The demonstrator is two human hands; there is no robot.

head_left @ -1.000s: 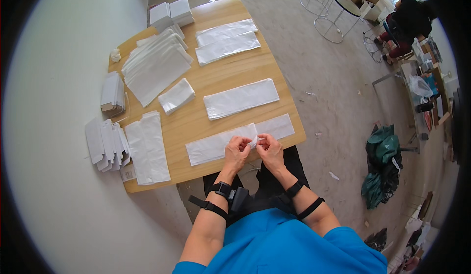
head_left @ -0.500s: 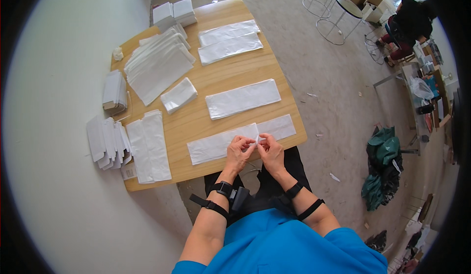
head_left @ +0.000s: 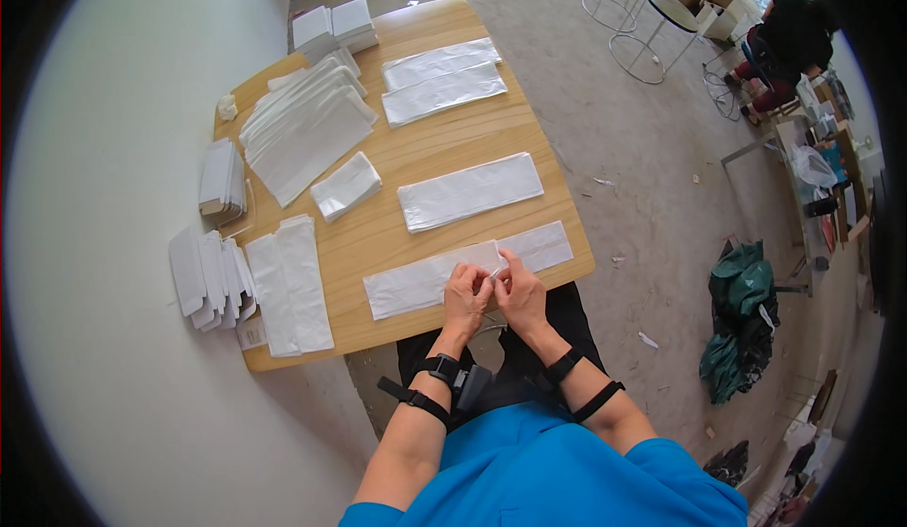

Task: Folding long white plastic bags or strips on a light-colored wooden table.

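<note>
At the near edge of the wooden table, a long flat white sleeve (head_left: pixel 416 281) of thin, plastic-like sheet lies crosswise, overlapping a second white sleeve (head_left: pixel 543 246) on its right. My left hand (head_left: pixel 465 298) and my right hand (head_left: pixel 521 296) meet at the overlap. Both have their fingertips closed in a pinch on the near edge of the long sleeve. My right index finger reaches up along its right end. What exactly lies between the fingertips is partly hidden. Just beyond my hands is a neat white stack (head_left: pixel 470 192) of similar sleeves.
On the table (head_left: pixel 378 215) are fanned white sheets (head_left: pixel 307 126), a small folded white bundle (head_left: pixel 346 187), more sleeves (head_left: pixel 444 78) and white boxes (head_left: pixel 333 26). Flattened white cartons (head_left: pixel 210 277) sit by the left wall. A person (head_left: pixel 794 41) sits at the far right.
My fingers have shifted slightly down at the overlap, and my right index finger now stretches farther up the sleeve. The raised corner between my hands lies flatter.
</note>
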